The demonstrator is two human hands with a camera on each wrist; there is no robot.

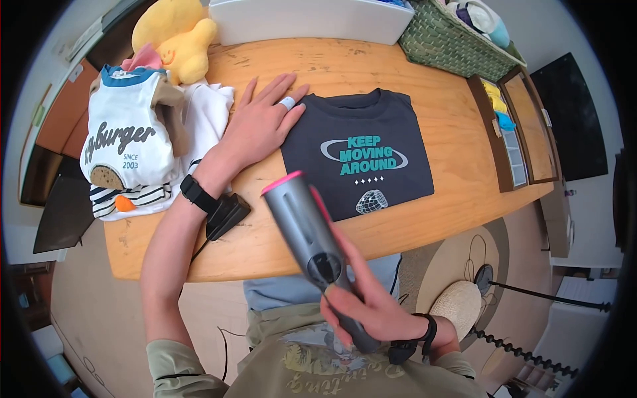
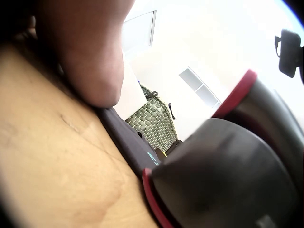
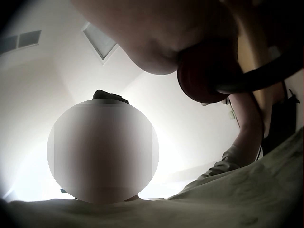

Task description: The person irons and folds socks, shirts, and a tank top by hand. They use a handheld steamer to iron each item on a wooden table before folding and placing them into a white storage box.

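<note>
A folded dark grey T-shirt (image 1: 358, 146) with green lettering lies flat on the wooden table. My left hand (image 1: 262, 126) rests with fingers spread at its upper left corner, thumb and index finger over the shirt's edge. In my right hand (image 1: 371, 312), I grip the handle of a grey handheld garment steamer (image 1: 298, 219) with pink trim. Its pink-rimmed end is above the table in front of the shirt's lower left part. Close up, the left wrist view shows the steamer's dark body and red edges. In the right wrist view, a black cord (image 3: 256, 80) leaves the red handle end.
To the left are folded white clothes (image 1: 129, 139) and a yellow plush toy (image 1: 176, 40). A white bin (image 1: 308, 23) and a green woven basket (image 1: 451, 50) stand along the back. An open wooden box (image 1: 494, 132) is at right. The table edge (image 1: 371, 252) runs before me.
</note>
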